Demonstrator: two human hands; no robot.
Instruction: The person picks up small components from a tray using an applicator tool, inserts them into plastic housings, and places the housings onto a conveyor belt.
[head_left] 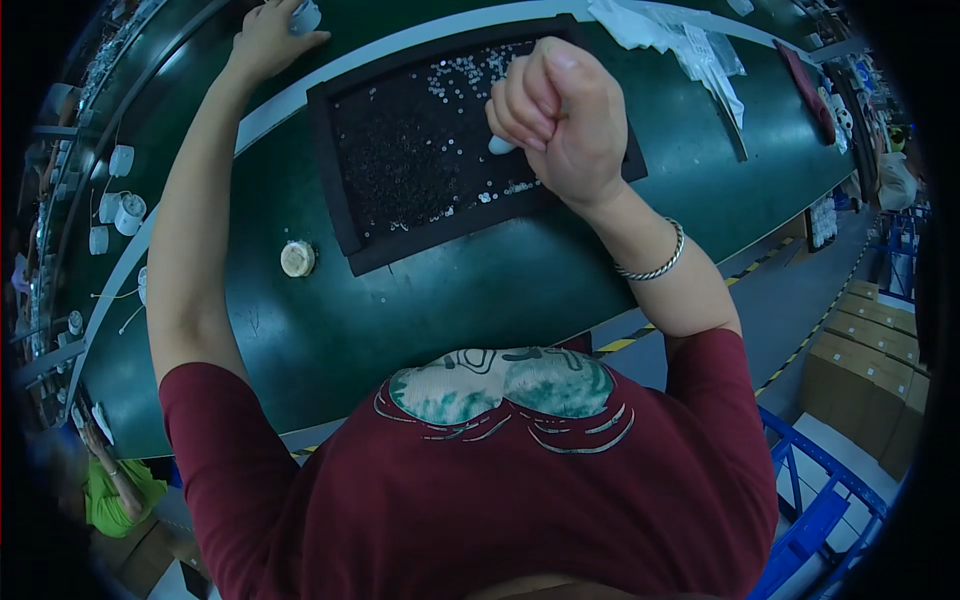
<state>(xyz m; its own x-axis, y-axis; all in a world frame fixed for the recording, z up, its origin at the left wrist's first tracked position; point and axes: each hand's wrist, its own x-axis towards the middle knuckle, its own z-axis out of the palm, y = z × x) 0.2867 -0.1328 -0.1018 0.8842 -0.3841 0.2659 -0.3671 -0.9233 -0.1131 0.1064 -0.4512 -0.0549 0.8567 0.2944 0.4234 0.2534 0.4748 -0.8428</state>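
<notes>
At the upper left, my left hand (pixel 266 42) reaches across the bench with its thumb stretched out. Its fingers are at a small white round part (pixel 306 17), partly cut off by the view's top edge. My right hand (pixel 572 125) is closed in a fist above a black shallow tray (pixel 345 215). A smooth pale tip (pixel 500 146) shows below its curled fingers; what else the fist holds is hidden. Inside the tray lie many small dark pieces (pixel 400 165) on the left and small shiny pieces (pixel 465 72) toward the back.
A round cream-coloured piece (pixel 297 258) sits on the green bench (pixel 450 290) left of the tray. Clear plastic bags (pixel 690 55) lie at the back right. White parts with cords (pixel 128 214) stand at far left. A co-worker's green sleeve (pixel 120 495) shows lower left; cardboard boxes (pixel 865 370) are at right.
</notes>
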